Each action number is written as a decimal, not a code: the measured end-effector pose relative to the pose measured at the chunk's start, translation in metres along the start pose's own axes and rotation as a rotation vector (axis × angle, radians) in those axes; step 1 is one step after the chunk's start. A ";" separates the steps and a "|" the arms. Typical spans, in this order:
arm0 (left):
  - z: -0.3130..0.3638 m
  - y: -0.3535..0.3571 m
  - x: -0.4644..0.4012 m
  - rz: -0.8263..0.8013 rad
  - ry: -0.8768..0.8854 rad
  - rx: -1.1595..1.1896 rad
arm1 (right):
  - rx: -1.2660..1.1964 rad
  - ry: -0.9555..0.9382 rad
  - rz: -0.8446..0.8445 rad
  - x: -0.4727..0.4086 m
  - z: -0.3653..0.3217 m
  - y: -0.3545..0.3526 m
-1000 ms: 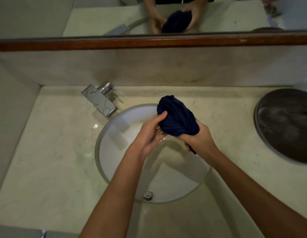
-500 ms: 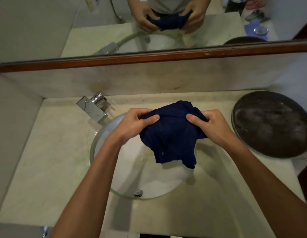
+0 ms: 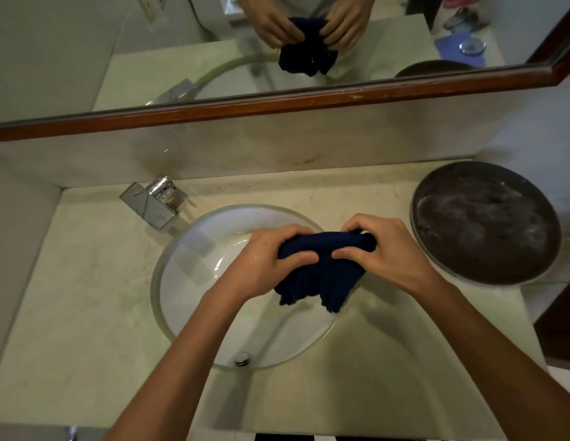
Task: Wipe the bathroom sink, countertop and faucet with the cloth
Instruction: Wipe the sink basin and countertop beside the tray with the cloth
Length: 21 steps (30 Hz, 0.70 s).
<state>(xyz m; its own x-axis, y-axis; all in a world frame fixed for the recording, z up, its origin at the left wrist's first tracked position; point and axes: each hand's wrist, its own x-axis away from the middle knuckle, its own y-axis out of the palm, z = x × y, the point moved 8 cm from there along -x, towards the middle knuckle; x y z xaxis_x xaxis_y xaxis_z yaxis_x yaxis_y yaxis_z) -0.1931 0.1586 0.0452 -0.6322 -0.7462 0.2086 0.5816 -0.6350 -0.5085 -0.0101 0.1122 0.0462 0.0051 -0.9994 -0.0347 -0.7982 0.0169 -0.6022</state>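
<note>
A dark blue cloth [image 3: 322,275] is bunched between both hands above the round white sink [image 3: 194,281]. My left hand [image 3: 264,265] grips its left side with curled fingers and thumb. Gripping the right side is my right hand [image 3: 385,253], thumb close to the left thumb. The cloth's lower edge hangs loose over the basin. A chrome faucet [image 3: 153,202] stands at the sink's back left on the pale marble countertop [image 3: 86,297]. The sink drain [image 3: 243,358] shows near the front rim.
A large dark round tray [image 3: 487,221] lies on the counter at the right. A wood-framed mirror [image 3: 277,103] runs along the back wall and reflects the hands and cloth. Walls close in on the left and back. A dark cabinet edge [image 3: 560,323] sits at far right.
The cloth went from a tight ball to spread out, and is now gathered again with both hands drawn close together over the sink. The camera view shifted back and up.
</note>
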 end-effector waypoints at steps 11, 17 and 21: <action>-0.010 0.036 -0.009 -0.096 -0.086 0.440 | -0.215 0.108 0.012 0.029 0.023 -0.032; -0.015 0.037 -0.052 0.076 -0.221 0.571 | -0.087 0.162 0.073 -0.010 0.043 -0.064; -0.055 0.030 -0.077 0.146 -0.311 0.219 | 0.311 0.239 0.175 -0.056 0.085 -0.075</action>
<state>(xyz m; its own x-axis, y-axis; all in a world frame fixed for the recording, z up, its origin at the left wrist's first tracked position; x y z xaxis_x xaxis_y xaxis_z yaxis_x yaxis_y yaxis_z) -0.1551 0.2080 -0.0318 -0.3697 -0.8350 0.4076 0.7703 -0.5208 -0.3681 0.1002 0.1692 0.0253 -0.2832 -0.9590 0.0054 -0.5548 0.1592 -0.8166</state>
